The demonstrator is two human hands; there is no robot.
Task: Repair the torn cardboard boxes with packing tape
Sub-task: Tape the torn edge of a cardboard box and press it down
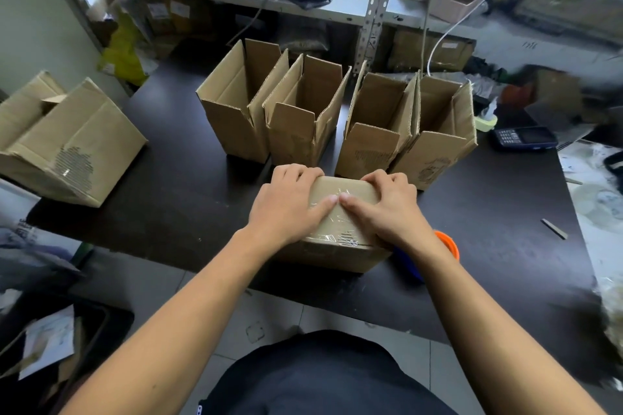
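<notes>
Head view. A closed cardboard box (pixel 340 212) is shown near the front edge of a dark table (pixel 175 212), directly in front of the person. Clear packing tape (pixel 337 239) is seen across its top and over the near upper edge, where it is wrinkled. The box is held from both sides. The left hand (pixel 286 205) is laid on the left part of the top, its fingers curled over the far edge and its thumb stretched flat along the tape. The right hand (pixel 391 209) is laid on the right part in the mirrored pose, fingers hooked over the far edge and thumb pressed on the tape. The two thumb tips are nearly touching at the middle of the top.

Behind the box, four open boxes (pixel 303 118) are stood upright in a row, flaps raised. A larger box (pixel 70 145) is tipped on its side at the left of the table. An orange and blue tape dispenser (pixel 448 246) is partly hidden behind the right forearm. A dark phone (pixel 524 137) is laid at the right of the table, and metal shelving (pixel 374 7) is seen behind it.
</notes>
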